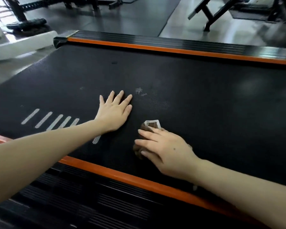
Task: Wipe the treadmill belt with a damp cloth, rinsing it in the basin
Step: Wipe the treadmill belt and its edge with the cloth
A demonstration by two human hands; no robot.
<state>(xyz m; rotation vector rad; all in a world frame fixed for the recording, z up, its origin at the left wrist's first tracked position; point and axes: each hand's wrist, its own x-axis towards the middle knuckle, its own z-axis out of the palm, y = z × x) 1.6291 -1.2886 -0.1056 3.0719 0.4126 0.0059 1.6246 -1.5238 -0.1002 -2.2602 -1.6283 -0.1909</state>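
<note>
Glossy grey floor — black gym equipment frames behind.

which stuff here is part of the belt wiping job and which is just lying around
Job:
- belt
- cloth under right hand
- left hand flat on belt
- pale smudge on belt

Lying about:
- weight bench
- white base
- orange rail

Basin not in view.

1 view only, worn on the head. Looks forward and down across the treadmill belt from its near side rail, close enough for both forearms to fill the lower frame. Wide-angle, slightly tilted; takes in gym floor beyond the far rail.
</note>
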